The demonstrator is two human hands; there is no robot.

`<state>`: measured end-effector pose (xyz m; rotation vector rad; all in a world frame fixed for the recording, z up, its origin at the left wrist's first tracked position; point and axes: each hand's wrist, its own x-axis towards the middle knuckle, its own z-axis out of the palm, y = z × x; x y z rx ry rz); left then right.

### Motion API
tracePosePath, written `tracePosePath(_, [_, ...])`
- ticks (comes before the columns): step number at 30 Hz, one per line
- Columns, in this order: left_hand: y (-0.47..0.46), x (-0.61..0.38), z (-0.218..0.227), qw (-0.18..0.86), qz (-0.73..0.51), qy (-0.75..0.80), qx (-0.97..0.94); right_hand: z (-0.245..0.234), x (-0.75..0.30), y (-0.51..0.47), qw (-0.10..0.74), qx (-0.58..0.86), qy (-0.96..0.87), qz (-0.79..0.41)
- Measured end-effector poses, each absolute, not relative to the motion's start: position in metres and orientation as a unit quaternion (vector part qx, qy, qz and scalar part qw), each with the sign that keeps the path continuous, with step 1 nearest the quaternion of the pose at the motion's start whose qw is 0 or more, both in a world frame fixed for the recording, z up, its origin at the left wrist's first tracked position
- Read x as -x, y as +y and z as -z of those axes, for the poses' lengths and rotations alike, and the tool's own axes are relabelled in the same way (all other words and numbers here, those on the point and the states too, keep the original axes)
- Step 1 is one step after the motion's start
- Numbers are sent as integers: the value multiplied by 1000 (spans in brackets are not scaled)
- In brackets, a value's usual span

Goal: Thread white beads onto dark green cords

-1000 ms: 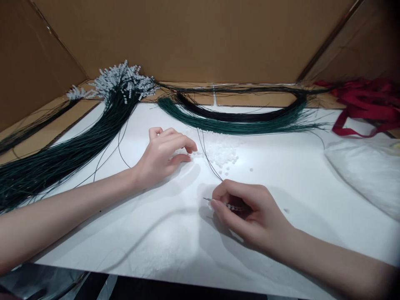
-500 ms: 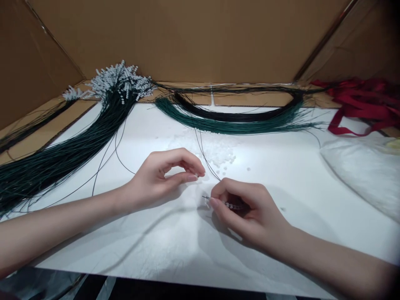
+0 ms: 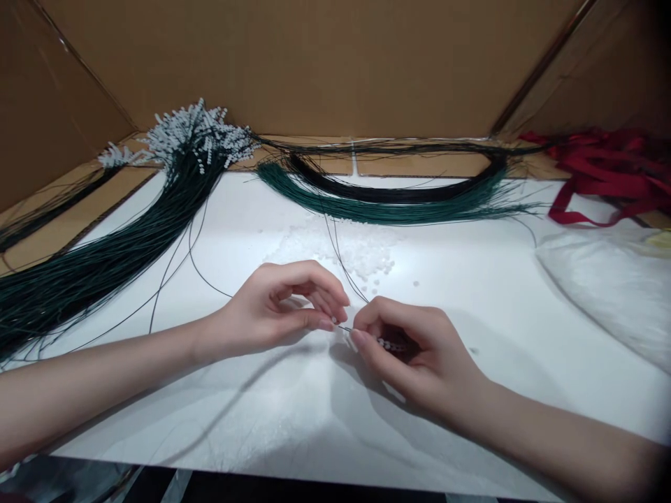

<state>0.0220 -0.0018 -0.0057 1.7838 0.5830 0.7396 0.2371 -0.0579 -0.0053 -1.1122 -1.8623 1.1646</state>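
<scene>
Between the thumb and fingertips of my left hand [image 3: 293, 304] is a small white bead [image 3: 334, 320]. My right hand [image 3: 406, 342] is closed, pinching a thin dark wire [image 3: 344, 328] whose tip points left and meets the bead, or comes very near it. Whether the tip is inside the bead is too small to tell. White beads [image 3: 391, 346] strung on wire show under the curled right fingers. Two dark wire strands [image 3: 343, 260] rise from the right hand towards the back. Just beyond my hands lies a scatter of loose white beads [image 3: 361, 255].
A large bundle of dark green wires [image 3: 141, 241] with white beaded ends [image 3: 196, 136] fills the left. Bare green wires [image 3: 398, 209] curve along the back. Red ribbon [image 3: 608, 181] and a clear plastic bag [image 3: 608, 279] are on the right. Cardboard walls [image 3: 314, 63] enclose the white board [image 3: 251, 433].
My left hand has come down and slightly right, bringing its bead to the wire tip. My right hand stays almost in place, still pinching the wire.
</scene>
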Motion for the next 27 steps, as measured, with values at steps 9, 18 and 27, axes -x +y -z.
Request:
tracePosePath(9, [-4,-26,5,540,-330,254,-731,8,-236,-58,334,439,-708,-440])
tracePosePath(18, [-4,-26,4,555,-328,248,-723,7,-236,-58,341,438,-715,-426])
tracePosePath(27, [-3,-28,5,543,-332,255,-728,6,-235,-58,339,442,-712,-428])
